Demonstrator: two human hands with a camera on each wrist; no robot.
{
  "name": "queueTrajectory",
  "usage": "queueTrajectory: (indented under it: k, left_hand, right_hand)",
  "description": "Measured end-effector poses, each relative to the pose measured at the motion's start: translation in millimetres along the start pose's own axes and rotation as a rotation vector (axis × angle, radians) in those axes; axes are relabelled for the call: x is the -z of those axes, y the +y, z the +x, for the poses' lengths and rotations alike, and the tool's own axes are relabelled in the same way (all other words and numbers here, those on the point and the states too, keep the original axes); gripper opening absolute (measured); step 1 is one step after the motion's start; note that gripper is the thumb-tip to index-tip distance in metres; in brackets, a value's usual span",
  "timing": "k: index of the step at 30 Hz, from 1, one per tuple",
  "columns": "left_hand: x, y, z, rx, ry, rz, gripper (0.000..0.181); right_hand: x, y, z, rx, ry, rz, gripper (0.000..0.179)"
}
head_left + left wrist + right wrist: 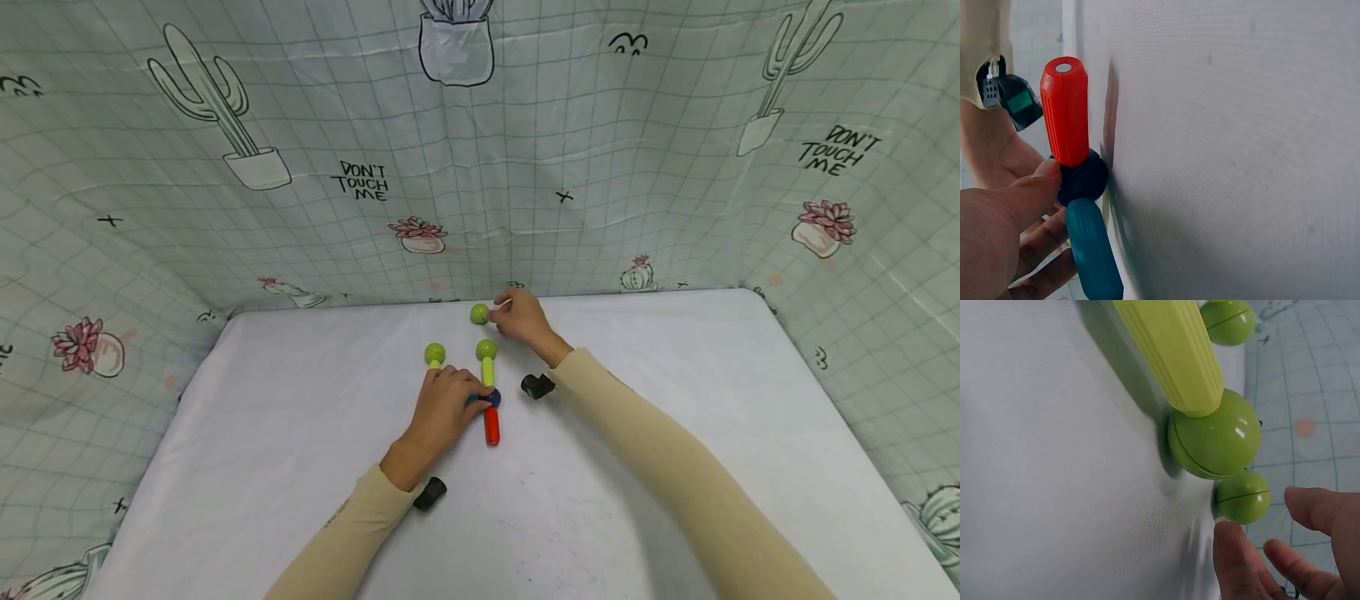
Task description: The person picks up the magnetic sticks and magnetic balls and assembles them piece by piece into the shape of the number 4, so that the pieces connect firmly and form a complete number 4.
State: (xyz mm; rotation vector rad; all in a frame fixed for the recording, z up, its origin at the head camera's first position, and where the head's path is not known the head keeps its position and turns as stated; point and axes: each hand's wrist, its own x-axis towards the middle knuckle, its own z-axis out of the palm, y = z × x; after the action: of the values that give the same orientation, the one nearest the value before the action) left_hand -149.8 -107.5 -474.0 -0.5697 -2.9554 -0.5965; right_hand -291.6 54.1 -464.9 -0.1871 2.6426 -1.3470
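Observation:
My left hand pinches a dark blue ball, its thumb on the near side. From that ball extend a red rod, a teal rod partly covered by the hand in the head view, and a yellow-green rod. A green ball sits at the yellow-green rod's far end. Another green ball caps a second yellow-green rod, mostly hidden behind my left hand. Beside a separate green ball near the table's back edge is my right hand, thumb and fingers spread apart.
A white cloth covers the table. Behind it hangs a gridded curtain printed with cacti. Black wrist cameras sit under the right wrist and left wrist.

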Motion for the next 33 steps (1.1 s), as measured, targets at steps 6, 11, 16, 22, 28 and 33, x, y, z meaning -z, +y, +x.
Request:
queueTrajectory:
  k: [6, 11, 16, 22, 28, 33]
  left_hand:
    - [-0.5, 0.7, 0.6, 0.004, -0.003, -0.007, 0.021]
    - [-0.7, 1.7, 1.0, 0.011, -0.014, -0.003, 0.021]
    - [-0.7, 1.9, 0.9, 0.004, -0.006, -0.006, 0.022]
    - [0.1, 1.0, 2.0, -0.013, 0.01, -0.008, 0.021]
    - [0.2, 0.6, 1.6, -0.027, 0.029, -0.013, 0.02]
    - [1.4, 0.2, 0.5, -0.024, 0.024, -0.018, 0.019]
  right_hand:
    - [-1, 0, 8.0, -0.002, -0.015, 0.004, 0.039]
    - [-5, 0, 12.5, 0.005, -0.02, -0.021, 0.04]
    - [-8, -1, 14.4, 0.017, -0.022, -0.038, 0.037]
    - [-10, -5, 17.0, 0.045, -0.026, -0.07, 0.035]
    - [-13, -8, 18.4, 0.061, -0.031, -0.086, 0.033]
    - [-14, -6, 15.0, 0.068, -0.026, -0.067, 0.032]
